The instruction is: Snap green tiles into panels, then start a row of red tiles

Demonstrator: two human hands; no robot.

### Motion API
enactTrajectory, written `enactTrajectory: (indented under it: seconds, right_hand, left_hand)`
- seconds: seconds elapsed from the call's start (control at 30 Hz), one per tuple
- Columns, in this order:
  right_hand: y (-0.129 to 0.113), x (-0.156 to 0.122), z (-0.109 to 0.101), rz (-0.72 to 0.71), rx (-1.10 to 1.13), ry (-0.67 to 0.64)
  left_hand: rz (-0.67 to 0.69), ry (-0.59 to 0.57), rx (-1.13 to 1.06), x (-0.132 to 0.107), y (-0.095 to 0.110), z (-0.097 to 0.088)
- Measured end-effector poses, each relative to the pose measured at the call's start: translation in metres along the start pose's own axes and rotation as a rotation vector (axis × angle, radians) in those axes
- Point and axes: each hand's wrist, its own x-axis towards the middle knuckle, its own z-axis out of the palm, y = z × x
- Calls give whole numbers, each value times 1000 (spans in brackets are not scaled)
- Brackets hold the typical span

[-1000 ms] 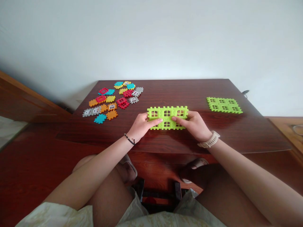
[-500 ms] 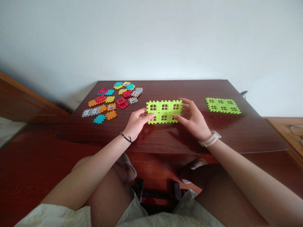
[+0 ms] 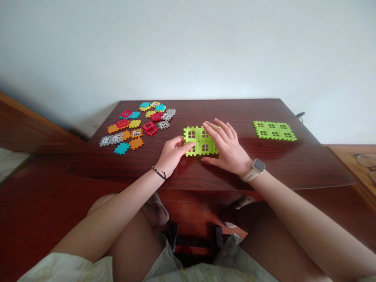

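Note:
A lime-green panel of joined window tiles (image 3: 198, 141) is held a little above the table, near its front middle. My left hand (image 3: 172, 154) grips the panel's left edge, thumb on the near face and fingers behind. In front of the panel's right part is my right hand (image 3: 227, 149), its fingers spread and thumb apart; it hides the right column of windows. Whether the right fingertips touch the panel I cannot tell. A second lime-green panel (image 3: 274, 130) of the same kind lies flat on the table to the right.
Loose interlocking tiles lie on the left of the dark wood table (image 3: 188, 174): a red pair (image 3: 150, 128), a grey window pair (image 3: 111, 139), an orange tile (image 3: 136, 143), a blue tile (image 3: 122, 148), and several others. A white wall (image 3: 194, 51) rises behind the table.
My right hand has let go of the panel's right edge and swung left across its front, fingers spreading. My left hand keeps its hold, and the panel has shifted only slightly.

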Motion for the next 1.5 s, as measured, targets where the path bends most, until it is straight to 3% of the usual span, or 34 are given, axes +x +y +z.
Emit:
enactTrajectory:
  seconds: [0.4,0.57,0.83,1.17,1.33,1.5]
  right_hand:
    - [5,6,0,-60,23,9]
    - [21,3,-7,-40,9,-51]
    - [86,-16,-37,124,-85,-96]
    - [175,-61,-74,467,-227,-83]
    - [211,-87,-82,547,-237,-140]
    - [230,-102,-81,579,-199,-166]
  left_hand:
    - [-77,-29,-78,-3,5,1]
    - [-117,-44,-37,-3,8,-6]
    - [-122,-73,-14,-5,9,-15]
    - [-109,-98,46,-4,12,-14]
    - [-106,-97,70,-4,13,-12]
    - [-105,-80,64,-4,12,-10]
